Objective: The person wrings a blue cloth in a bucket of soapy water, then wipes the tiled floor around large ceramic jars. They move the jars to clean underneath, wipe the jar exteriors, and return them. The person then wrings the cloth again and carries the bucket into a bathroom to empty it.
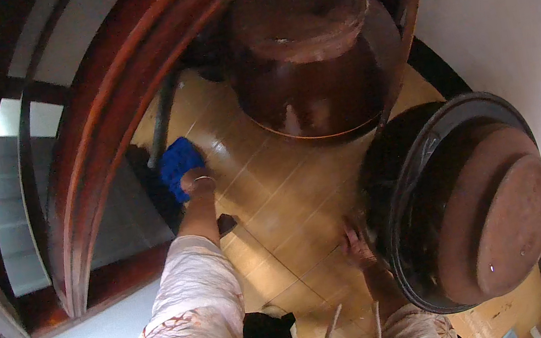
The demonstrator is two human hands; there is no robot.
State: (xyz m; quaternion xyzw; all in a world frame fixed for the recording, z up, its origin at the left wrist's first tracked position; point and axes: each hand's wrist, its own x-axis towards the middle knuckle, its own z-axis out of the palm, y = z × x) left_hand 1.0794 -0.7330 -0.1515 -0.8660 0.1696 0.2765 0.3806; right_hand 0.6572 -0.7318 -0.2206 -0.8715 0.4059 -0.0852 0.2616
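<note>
My left hand [197, 180] reaches forward at left of centre with a bunched blue cloth [180, 163]; the cloth hides most of the fingers. The cloth is beside the lower end of a grey pole [163, 120]. Lower right of centre, my right hand [357, 244] is next to the dark side of a large glazed pot [387, 192]; its fingers are partly shadowed, and their contact with the pot is unclear. A brown vessel with a broad unglazed base [513, 225] lies within that pot's rim, base facing up. Farther forward stands another large brown glazed pot [310, 87], seemingly upside down.
A curved-looking reddish wooden frame [94, 112] with glass panes crosses the upper left. Tan floor tiles [277, 211] lie below the hands. A white wall [481, 15] rises at the right. A black item [267, 333] is near my body, and two cords hang from my clothing.
</note>
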